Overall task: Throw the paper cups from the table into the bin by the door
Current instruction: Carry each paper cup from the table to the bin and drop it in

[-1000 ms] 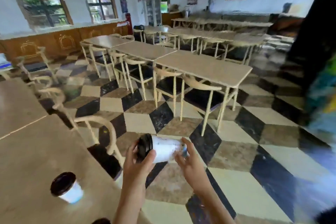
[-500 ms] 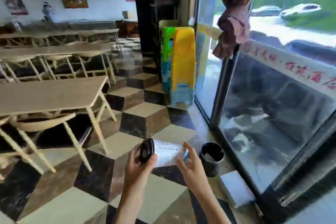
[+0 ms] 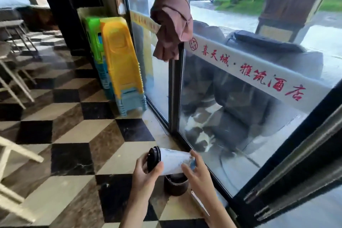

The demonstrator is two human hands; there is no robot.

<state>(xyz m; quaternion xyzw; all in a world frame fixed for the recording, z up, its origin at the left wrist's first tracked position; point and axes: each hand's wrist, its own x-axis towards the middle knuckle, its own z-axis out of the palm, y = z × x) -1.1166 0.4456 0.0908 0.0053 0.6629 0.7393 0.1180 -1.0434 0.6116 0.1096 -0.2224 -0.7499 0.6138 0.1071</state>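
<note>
You are holding a white paper cup (image 3: 172, 162) on its side between both hands, low in the middle of your view. Its black lid (image 3: 152, 159) points left and its base points right. There is small print on the cup wall near the base, too blurred to read.

Your left hand (image 3: 143, 174) is curled around the lid end, thumb across the front of the rim and fingers behind it. Your right hand (image 3: 197, 174) pinches the base end, thumb underneath and fingertips on top, palm partly open.

Directly below the cup, on the floor, stands a small dark round bin (image 3: 175, 184), its mouth open upward. The cup hides part of its rim. It sits just beside the black frame of the glass door (image 3: 231, 116) at your right.

Across the glass runs a white band with red Chinese characters (image 3: 248, 70), reading 喜天城 · 雅筑酒店, after a round red emblem. A brown tied curtain (image 3: 170, 24) hangs above it.

To your left the checked tile floor (image 3: 74, 135) lies open. A stack of plastic stools (image 3: 118, 65), yellow, green and blue, leans against the wall farther ahead, well apart from the bin. Pale chair legs (image 3: 16, 153) enter from the left edge.
</note>
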